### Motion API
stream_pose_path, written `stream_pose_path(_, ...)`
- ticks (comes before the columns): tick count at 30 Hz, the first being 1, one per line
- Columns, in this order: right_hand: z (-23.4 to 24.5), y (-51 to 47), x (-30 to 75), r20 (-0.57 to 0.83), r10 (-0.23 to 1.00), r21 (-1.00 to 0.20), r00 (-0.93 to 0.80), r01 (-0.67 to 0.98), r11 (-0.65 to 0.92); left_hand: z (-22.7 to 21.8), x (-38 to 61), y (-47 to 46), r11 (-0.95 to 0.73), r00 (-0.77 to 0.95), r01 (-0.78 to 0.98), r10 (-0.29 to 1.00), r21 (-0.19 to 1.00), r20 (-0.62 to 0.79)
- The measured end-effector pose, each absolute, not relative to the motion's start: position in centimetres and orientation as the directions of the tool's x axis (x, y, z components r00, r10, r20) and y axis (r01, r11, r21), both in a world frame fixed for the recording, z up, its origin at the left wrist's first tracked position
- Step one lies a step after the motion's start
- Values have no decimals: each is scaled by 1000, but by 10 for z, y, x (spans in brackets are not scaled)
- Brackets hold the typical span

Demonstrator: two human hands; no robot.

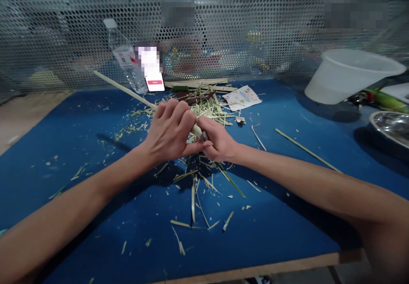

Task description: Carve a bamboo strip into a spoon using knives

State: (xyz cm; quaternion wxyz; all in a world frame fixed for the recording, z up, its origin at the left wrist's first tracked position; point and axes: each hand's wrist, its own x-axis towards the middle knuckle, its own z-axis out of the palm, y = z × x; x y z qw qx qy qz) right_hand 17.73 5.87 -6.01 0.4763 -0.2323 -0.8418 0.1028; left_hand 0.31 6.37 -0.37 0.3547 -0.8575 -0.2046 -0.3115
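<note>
My left hand [171, 133] is closed round a long pale bamboo stick [124, 89] that runs away to the upper left over the blue mat [64, 147]. My right hand [219, 141] is closed on a small knife [204, 136], its dark tip showing against the stick's near end. Both hands meet above a pile of pale and green shavings [204, 177]. The blade itself is mostly hidden by my fingers.
A phone [153, 73] leans on a plastic bottle [123, 54] at the back by a perforated metal screen [64, 20]. More sticks and a paper packet [241, 98] lie behind the shavings. A white plastic tub [349, 75], a metal dish [391, 126] and green stalks sit at right.
</note>
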Motion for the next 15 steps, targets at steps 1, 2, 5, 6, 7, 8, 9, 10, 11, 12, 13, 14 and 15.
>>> stream_pose_path(1, -60, 59, 177, 753, 490, -391, -440, 299, 870, -4, 3, 63, -667, 724, 567, 124, -484, 678)
stream_pose_path(2, -60, 59, 177, 751, 493, -391, -439, 307, 868, -5, 3, 63, -668, 726, 563, 120, -486, 677)
stream_pose_path(5, -61, 59, 178, 749, 504, -396, -430, 320, 861, -8, 3, 62, -674, 728, 572, 155, -468, 668)
stream_pose_path(6, -61, 59, 178, 752, 503, -396, -427, 317, 862, -9, 2, 62, -681, 726, 579, 180, -449, 664)
stream_pose_path(7, -60, 59, 177, 756, 496, -393, -427, 311, 866, -10, 2, 63, -689, 723, 585, 204, -428, 661)
stream_pose_path(8, -60, 59, 177, 762, 486, -386, -429, 303, 872, -11, 1, 63, -698, 718, 589, 219, -408, 661)
stream_pose_path(9, -60, 59, 177, 766, 475, -377, -432, 295, 878, -13, 1, 64, -707, 713, 589, 226, -392, 664)
stream_pose_path(10, -60, 59, 177, 770, 465, -370, -436, 288, 883, -14, 0, 64, -713, 706, 589, 225, -381, 671)
stream_pose_path(11, -60, 59, 177, 772, 457, -364, -441, 282, 888, -15, 0, 65, -717, 699, 590, 221, -372, 680)
stream_pose_path(12, -60, 59, 177, 772, 453, -362, -446, 277, 890, -16, -1, 66, -718, 692, 592, 219, -366, 688)
stream_pose_path(13, -60, 59, 177, 770, 453, -364, -450, 274, 890, -16, -1, 66, -719, 686, 595, 222, -359, 693)
stream_pose_path(14, -61, 59, 177, 767, 456, -367, -452, 273, 889, -17, -2, 67, -718, 683, 599, 227, -354, 695)
stream_pose_path(15, -61, 59, 177, 763, 460, -371, -454, 275, 887, -17, -2, 67, -718, 682, 602, 234, -350, 693)
